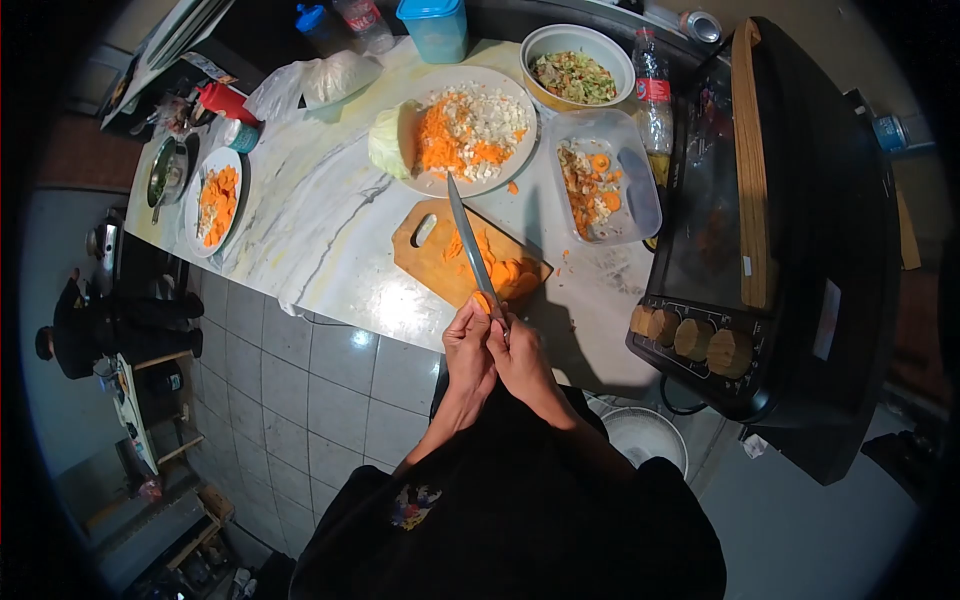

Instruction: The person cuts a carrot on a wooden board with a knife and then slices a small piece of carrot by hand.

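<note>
My right hand (521,362) is closed round the handle of a long kitchen knife (468,232), its blade pointing away from me over the cutting board. Close beside it, my left hand (467,340) pinches a carrot piece (482,302) against the base of the blade. Below the knife lies a wooden cutting board (415,262) with carrot slices (512,276) and thin carrot strips on it. Beyond the board, a large white plate (515,95) bears diced orange and white vegetables. A cabbage piece (390,142) leans at that plate's left edge.
Right of the board stands a clear plastic container (640,205) with carrot scraps. A bowl of chopped vegetables (560,45) is behind it. A black oven (700,200) borders the right side. Sliced carrots fill an oval plate (232,160) at left. Another person (110,325) stands far left.
</note>
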Demonstrator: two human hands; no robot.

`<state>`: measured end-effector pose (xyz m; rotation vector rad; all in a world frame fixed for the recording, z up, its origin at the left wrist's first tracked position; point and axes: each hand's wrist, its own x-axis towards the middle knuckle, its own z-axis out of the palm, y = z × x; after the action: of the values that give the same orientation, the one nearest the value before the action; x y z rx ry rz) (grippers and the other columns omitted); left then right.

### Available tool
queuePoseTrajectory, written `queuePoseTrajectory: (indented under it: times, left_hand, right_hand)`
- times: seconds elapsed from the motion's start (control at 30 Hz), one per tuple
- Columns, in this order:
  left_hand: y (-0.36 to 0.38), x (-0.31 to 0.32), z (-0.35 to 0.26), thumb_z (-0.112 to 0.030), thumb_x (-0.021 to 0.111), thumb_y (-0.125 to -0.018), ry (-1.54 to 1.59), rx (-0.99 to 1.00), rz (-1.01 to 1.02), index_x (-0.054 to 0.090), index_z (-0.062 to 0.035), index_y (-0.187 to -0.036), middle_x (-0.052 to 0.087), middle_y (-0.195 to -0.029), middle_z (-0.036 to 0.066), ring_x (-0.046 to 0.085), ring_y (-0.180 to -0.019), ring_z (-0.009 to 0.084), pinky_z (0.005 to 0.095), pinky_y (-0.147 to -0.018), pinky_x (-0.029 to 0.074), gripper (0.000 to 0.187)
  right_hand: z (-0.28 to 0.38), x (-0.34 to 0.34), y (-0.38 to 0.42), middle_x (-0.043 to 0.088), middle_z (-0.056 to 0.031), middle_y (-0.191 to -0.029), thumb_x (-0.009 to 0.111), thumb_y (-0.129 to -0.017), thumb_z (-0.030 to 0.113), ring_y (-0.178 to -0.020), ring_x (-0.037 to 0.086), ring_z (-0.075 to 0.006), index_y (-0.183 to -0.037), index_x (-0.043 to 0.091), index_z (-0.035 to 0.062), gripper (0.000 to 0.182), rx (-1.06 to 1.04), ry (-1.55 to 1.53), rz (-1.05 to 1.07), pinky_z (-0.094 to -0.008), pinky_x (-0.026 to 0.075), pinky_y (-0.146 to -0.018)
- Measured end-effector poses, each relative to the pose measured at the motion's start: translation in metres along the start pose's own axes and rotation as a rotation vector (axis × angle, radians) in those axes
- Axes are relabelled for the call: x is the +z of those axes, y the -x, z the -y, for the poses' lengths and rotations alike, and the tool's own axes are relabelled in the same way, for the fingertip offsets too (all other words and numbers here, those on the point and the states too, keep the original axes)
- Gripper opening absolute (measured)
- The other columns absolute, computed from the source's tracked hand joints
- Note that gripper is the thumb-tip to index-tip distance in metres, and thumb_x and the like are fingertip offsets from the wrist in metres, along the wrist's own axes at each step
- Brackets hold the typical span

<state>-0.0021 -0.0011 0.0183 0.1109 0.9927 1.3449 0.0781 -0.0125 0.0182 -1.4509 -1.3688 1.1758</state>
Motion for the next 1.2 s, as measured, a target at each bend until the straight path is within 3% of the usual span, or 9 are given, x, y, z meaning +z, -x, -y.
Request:
queuePoseTrajectory:
  times: [0.17, 0.27, 0.3, 0.37, 0.57, 0.77, 0.93, 1.13, 1.2]
  left_hand:
    - [-0.014, -0.014, 0.003, -0.013, 0.052, -0.092, -0.092, 0.020, 0.028, 0.058, 0.0020, -0.108, 0.064, -0.084, 0.006, 0.058, -0.072, 0.0091, 0.0217, -0.064, 0.048, 0.023]
    - [-0.021, -0.013, -0.009, -0.013, 0.053, -0.092, -0.244, 0.071, 0.110, 0.056, 0.0027, -0.113, 0.065, -0.090, 0.007, 0.059, -0.078, 0.0097, 0.0223, -0.067, 0.049, 0.027]
    - [-0.024, -0.013, -0.014, -0.013, 0.053, -0.092, -0.310, 0.078, 0.149, 0.055, 0.0031, -0.116, 0.066, -0.092, 0.008, 0.060, -0.079, 0.0100, 0.0225, -0.068, 0.049, 0.029]
    - [-0.030, -0.015, -0.021, -0.013, 0.056, -0.090, -0.326, 0.117, 0.168, 0.057, 0.0040, -0.112, 0.066, -0.090, 0.008, 0.060, -0.076, 0.0098, 0.0218, -0.067, 0.049, 0.028]
    - [-0.047, -0.035, -0.026, -0.011, 0.061, -0.087, -0.486, 0.192, 0.216, 0.064, 0.0044, -0.101, 0.066, -0.084, 0.008, 0.060, -0.068, 0.0091, 0.0213, -0.064, 0.049, 0.021]
    - [-0.041, -0.023, -0.014, -0.009, 0.058, -0.088, -0.238, 0.112, 0.158, 0.060, 0.0038, -0.105, 0.064, -0.089, 0.009, 0.060, -0.074, 0.0127, 0.0254, -0.069, 0.050, 0.021]
    - [-0.031, -0.006, -0.012, -0.011, 0.056, -0.089, -0.049, 0.031, -0.029, 0.059, 0.0038, -0.105, 0.064, -0.082, 0.007, 0.058, -0.066, 0.0108, 0.0226, -0.059, 0.049, 0.021]
    - [-0.034, -0.001, -0.013, -0.013, 0.054, -0.091, 0.054, -0.019, -0.090, 0.060, 0.0008, -0.103, 0.063, -0.081, 0.006, 0.058, -0.066, 0.0110, 0.0233, -0.057, 0.050, 0.019]
    - [-0.035, -0.004, -0.013, -0.013, 0.053, -0.092, 0.054, -0.018, -0.066, 0.061, 0.0001, -0.103, 0.063, -0.082, 0.006, 0.058, -0.066, 0.0104, 0.0230, -0.057, 0.050, 0.019]
  right_hand:
    - [-0.011, 0.001, -0.006, 0.055, -0.0228, -0.066, 0.047, -0.091, 0.017, -0.061, 0.059, -0.0373, -0.088, 0.054, -0.0057, 0.024, -0.018, 0.066, 0.011, -0.0393, 0.043, -0.052]
    - [-0.013, -0.003, -0.012, 0.052, -0.0140, -0.056, 0.047, -0.092, 0.017, -0.048, 0.053, -0.0215, -0.086, 0.055, -0.0037, 0.023, 0.024, 0.002, 0.033, -0.0342, 0.039, -0.046]
    - [-0.011, -0.006, -0.015, 0.052, -0.0140, -0.056, 0.047, -0.092, 0.017, -0.048, 0.053, -0.0215, -0.086, 0.055, -0.0037, 0.023, 0.013, 0.003, 0.042, -0.0342, 0.039, -0.046]
    - [-0.004, -0.012, -0.020, 0.055, -0.0222, -0.061, 0.050, -0.090, 0.018, -0.060, 0.060, -0.0364, -0.084, 0.052, -0.0041, 0.023, 0.059, -0.007, 0.118, -0.0383, 0.042, -0.049]
    - [0.004, -0.012, -0.023, 0.053, -0.0211, -0.060, 0.049, -0.091, 0.017, -0.058, 0.060, -0.0344, -0.080, 0.050, -0.0039, 0.024, 0.048, 0.050, 0.163, -0.0394, 0.041, -0.048]
    - [-0.004, 0.007, -0.028, 0.055, -0.0214, -0.062, 0.047, -0.092, 0.018, -0.059, 0.058, -0.0384, -0.081, 0.050, -0.0033, 0.024, -0.083, 0.034, 0.030, -0.0407, 0.041, -0.049]
    - [0.004, 0.007, -0.029, 0.055, -0.0235, -0.066, 0.045, -0.092, 0.019, -0.065, 0.057, -0.0427, -0.083, 0.049, -0.0027, 0.024, 0.022, 0.085, 0.043, -0.0423, 0.043, -0.051]
    - [0.003, 0.007, -0.021, 0.055, -0.0247, -0.068, 0.045, -0.092, 0.020, -0.067, 0.057, -0.0430, -0.085, 0.049, -0.0026, 0.024, -0.013, 0.114, 0.036, -0.0435, 0.044, -0.053]
    - [0.001, 0.010, -0.014, 0.056, -0.0258, -0.069, 0.046, -0.092, 0.018, -0.068, 0.058, -0.0428, -0.085, 0.049, -0.0030, 0.022, -0.136, 0.064, -0.043, -0.0432, 0.044, -0.053]
